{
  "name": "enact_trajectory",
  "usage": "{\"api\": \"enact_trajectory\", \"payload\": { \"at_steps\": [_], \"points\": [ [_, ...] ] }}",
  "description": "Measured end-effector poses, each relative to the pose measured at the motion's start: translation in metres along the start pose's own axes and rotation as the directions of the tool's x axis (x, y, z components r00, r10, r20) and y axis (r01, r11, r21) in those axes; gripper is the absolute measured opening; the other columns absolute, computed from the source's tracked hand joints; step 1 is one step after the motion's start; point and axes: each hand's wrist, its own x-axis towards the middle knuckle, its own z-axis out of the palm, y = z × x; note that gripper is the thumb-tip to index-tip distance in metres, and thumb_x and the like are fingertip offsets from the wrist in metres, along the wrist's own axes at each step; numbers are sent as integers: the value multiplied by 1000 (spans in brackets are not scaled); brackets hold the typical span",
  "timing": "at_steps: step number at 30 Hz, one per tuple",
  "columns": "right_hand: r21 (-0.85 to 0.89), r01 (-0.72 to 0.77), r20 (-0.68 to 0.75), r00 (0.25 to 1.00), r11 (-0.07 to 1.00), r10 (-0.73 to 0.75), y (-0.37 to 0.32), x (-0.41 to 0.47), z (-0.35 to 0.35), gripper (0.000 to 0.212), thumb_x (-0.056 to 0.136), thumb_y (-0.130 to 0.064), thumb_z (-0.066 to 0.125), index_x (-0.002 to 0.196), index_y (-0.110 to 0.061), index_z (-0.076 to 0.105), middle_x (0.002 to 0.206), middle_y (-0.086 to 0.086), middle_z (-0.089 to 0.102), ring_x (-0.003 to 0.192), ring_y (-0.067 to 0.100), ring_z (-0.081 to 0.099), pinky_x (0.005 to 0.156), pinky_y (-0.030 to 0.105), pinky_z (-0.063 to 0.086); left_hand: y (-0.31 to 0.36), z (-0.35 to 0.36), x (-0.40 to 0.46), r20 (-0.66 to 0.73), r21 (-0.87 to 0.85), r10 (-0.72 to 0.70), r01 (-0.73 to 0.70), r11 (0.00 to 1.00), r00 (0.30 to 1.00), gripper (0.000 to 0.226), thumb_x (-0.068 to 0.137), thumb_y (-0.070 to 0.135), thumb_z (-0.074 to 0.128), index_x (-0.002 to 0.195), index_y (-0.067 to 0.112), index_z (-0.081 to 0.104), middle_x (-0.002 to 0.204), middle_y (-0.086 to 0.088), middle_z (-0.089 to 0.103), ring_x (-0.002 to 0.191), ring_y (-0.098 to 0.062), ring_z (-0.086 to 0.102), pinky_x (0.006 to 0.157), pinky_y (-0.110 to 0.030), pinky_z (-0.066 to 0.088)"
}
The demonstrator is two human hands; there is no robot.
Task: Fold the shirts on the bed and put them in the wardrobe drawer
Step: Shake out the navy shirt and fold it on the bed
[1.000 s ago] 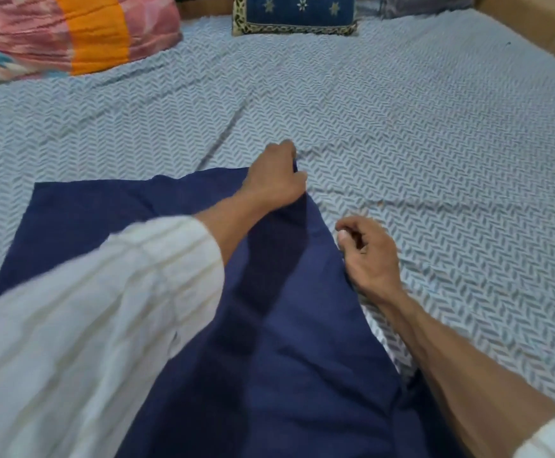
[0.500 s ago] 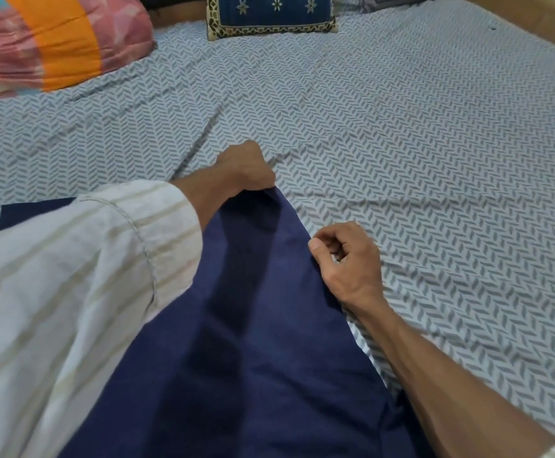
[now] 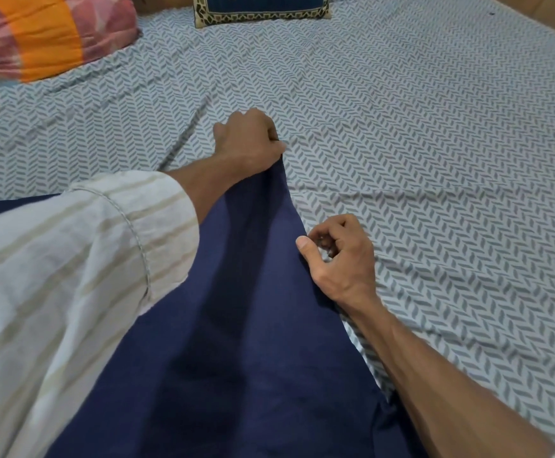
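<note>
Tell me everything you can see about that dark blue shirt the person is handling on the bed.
The dark blue shirt is plain navy, a soft matte woven-looking cloth with no print showing. It lies spread on the patterned bedsheet, mostly flat with shallow ripples. Its right edge runs diagonally; the left hand grips the far corner of that edge, and the right hand pinches the same edge nearer the person. A striped sleeve hides much of its left part, though a straight edge shows beyond it. Collar and buttons cannot be seen.

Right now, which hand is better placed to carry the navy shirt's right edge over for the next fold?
Probably the left hand: it grips the navy shirt at its far corner and can lead. The right hand pinches the same edge nearer and can follow.
</note>
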Motion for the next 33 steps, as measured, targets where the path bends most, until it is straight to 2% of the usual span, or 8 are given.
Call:
{"api": "enact_trajectory", "payload": {
  "at_steps": [3,8,13,17,21,26,29,33],
  "points": [
    [-12,-2,-16,1000,1000,2,3,0,0,19,78,-21,76,66,-13,63,93,-8,53,74,5,56,64,8,41,4,5,2,95,-234,-145,164,958,985,13,87,32,67,82,21,63,85,5,65,91,-18,61,107,-48,40],
    [5,-29,-47,998,1000,29,6,1,0,18,78,-15,63,63,-7,57,103,-6,53,75,9,56,59,15,45,7,7,9,183,-456,-182,247,855,966,24,89,13,70,109,23,61,103,-1,65,94,-14,64,70,-25,52],
    [23,-49,-59,997,999,51,7,2,0,17,73,-19,59,61,-7,56,105,-6,54,77,7,55,62,13,41,10,18,18,194,-540,-216,288,791,957,33,87,6,69,112,27,64,84,2,65,70,-9,60,64,-24,55],
    [-48,-66,-89,994,997,61,9,2,3,17,75,-21,59,63,-10,55,109,-8,50,76,6,55,62,22,49,8,38,17,127,-551,-194,232,802,973,26,87,10,72,102,31,69,78,6,67,73,-9,63,72,-25,55],
    [-69,-55,-127,991,996,46,7,1,5,13,75,-15,62,66,-9,55,113,-3,48,79,4,54,64,22,50,2,52,16,65,-555,-204,205,806,977,25,82,26,74,88,50,67,71,16,69,81,-10,69,100,-49,47],
    [-100,-61,-120,992,993,49,3,0,7,15,73,-23,62,65,-11,57,114,-4,48,74,3,54,67,15,48,12,43,12,120,-173,-73,93,981,990,30,87,48,65,112,32,58,98,11,61,101,-13,52,96,-39,16],
    [-138,-74,-114,992,988,59,3,1,8,26,76,-33,67,63,-13,56,114,-9,46,74,3,55,71,16,48,19,38,19,224,-233,-95,148,961,970,37,78,24,75,112,26,59,96,9,57,102,-16,56,106,-40,39],
    [-130,-54,-148,988,990,34,7,1,7,21,79,-23,65,65,-11,55,114,-4,48,79,3,55,69,11,45,24,30,25,251,-532,-139,256,807,958,35,84,11,76,116,24,67,97,4,65,89,-9,64,70,-21,54]
  ]
}}
